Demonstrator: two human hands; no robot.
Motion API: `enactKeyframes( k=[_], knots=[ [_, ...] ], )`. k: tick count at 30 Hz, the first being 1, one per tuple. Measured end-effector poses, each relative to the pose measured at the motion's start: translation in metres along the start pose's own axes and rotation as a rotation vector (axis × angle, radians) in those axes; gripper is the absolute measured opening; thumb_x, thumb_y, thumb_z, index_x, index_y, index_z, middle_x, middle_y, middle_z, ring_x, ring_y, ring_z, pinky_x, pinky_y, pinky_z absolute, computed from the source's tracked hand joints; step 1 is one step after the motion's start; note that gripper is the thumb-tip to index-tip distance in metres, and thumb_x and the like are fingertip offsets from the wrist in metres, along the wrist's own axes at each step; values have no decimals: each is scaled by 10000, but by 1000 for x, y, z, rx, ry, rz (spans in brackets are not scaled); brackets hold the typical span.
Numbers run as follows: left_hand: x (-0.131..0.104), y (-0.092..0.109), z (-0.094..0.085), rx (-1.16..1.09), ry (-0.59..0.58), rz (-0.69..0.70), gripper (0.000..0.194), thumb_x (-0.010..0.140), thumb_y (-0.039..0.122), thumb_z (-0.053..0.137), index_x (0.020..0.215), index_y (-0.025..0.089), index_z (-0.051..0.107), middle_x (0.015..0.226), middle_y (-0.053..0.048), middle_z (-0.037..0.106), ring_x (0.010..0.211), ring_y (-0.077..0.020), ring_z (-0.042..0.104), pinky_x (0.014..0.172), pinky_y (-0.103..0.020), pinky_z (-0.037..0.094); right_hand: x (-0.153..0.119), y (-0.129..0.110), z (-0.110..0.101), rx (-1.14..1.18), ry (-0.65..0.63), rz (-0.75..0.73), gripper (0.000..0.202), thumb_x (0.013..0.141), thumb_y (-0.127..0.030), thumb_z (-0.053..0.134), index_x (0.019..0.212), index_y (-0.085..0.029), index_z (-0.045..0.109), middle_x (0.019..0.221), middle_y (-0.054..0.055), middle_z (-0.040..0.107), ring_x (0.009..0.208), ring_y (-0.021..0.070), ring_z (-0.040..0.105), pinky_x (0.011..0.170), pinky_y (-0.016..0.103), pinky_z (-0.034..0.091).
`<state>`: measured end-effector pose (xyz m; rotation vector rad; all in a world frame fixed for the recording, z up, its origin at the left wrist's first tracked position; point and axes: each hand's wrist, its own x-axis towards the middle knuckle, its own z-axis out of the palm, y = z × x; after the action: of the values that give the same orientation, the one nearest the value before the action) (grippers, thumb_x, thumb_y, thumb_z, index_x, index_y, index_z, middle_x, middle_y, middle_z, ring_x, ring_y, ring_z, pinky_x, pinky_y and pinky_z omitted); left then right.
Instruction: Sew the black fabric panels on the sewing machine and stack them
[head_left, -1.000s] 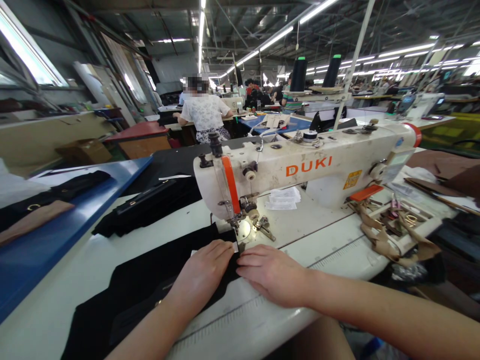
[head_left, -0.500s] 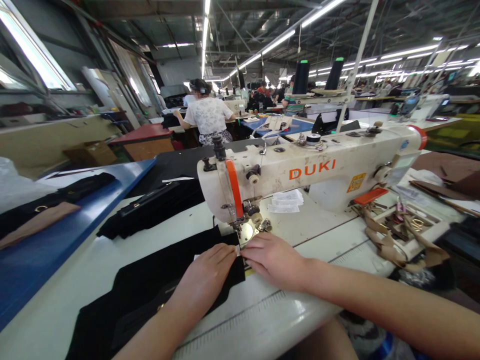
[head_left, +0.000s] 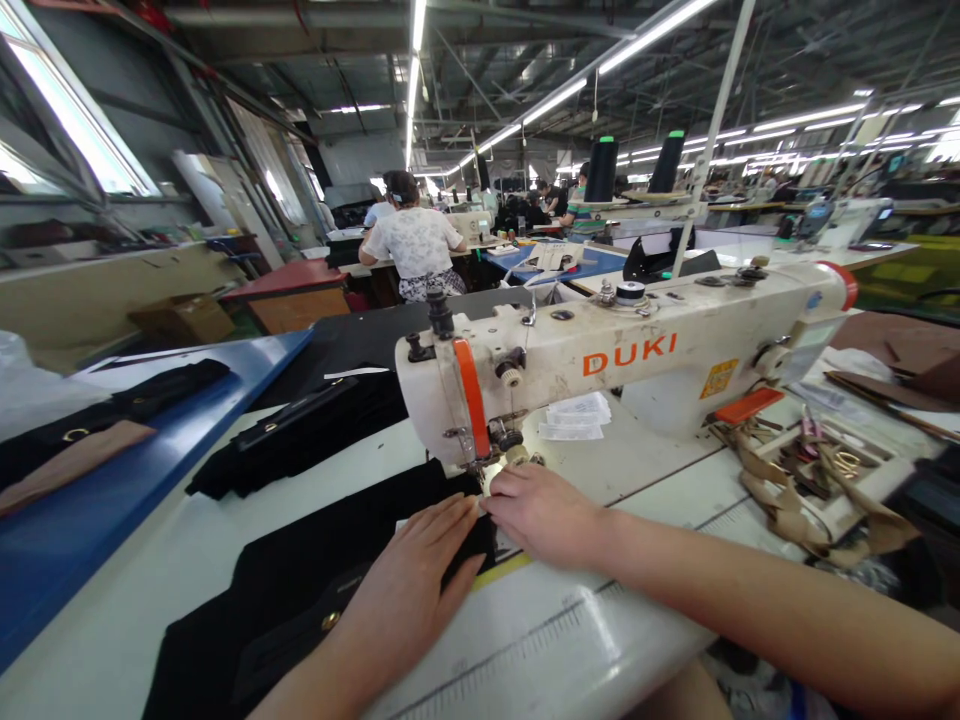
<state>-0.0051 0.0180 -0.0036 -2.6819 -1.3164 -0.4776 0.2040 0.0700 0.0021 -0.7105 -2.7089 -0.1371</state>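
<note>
So, cloth (head_left: 315, 540) ran 8 to 2 o'clock; flat left hand (head_left: 416, 570) lay on it, nearer; right hand (head_left: 544, 515) curled at 2 o'clock end, grip unclear.

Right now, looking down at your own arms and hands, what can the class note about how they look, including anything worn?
The left hand and right hand are ungloved. Both forearms are bare as far as they show, without sleeves, watches or bracelets.
</note>
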Motion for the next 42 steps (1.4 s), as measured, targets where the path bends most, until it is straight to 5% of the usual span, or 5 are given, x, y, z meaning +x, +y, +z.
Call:
enactKeyframes(
  k=[9, 21, 42],
  knots=[
    [12, -11, 6, -37, 27, 16, 400, 916, 363, 510, 1253, 168, 606, 1267, -107, 646, 1166, -250, 603, 989, -432, 499, 1, 6, 2, 2, -31, 63, 179, 955, -170, 468, 899, -140, 636, 880, 71, 618, 807, 190, 537, 771, 327, 416],
    [-25, 17, 0, 26, -13, 51, 468, 897, 382, 549, 1330, 207, 541, 1320, -98, 610, 1180, -260, 599, 972, -423, 512, -1, -2, 5, 57, 6, 27, 124, 919, -173, 534, 983, -145, 636, 916, 65, 621, 881, 205, 535, 813, 325, 432],
    [8, -6, 3, -65, -31, 3, 426, 918, 371, 512, 1291, 174, 576, 1310, -101, 618, 1211, -247, 573, 1038, -452, 454, 3, 7, 4, 27, 38, 180, 186, 946, -158, 471, 873, -138, 642, 875, 81, 650, 861, 217, 546, 822, 344, 414]
  ],
)
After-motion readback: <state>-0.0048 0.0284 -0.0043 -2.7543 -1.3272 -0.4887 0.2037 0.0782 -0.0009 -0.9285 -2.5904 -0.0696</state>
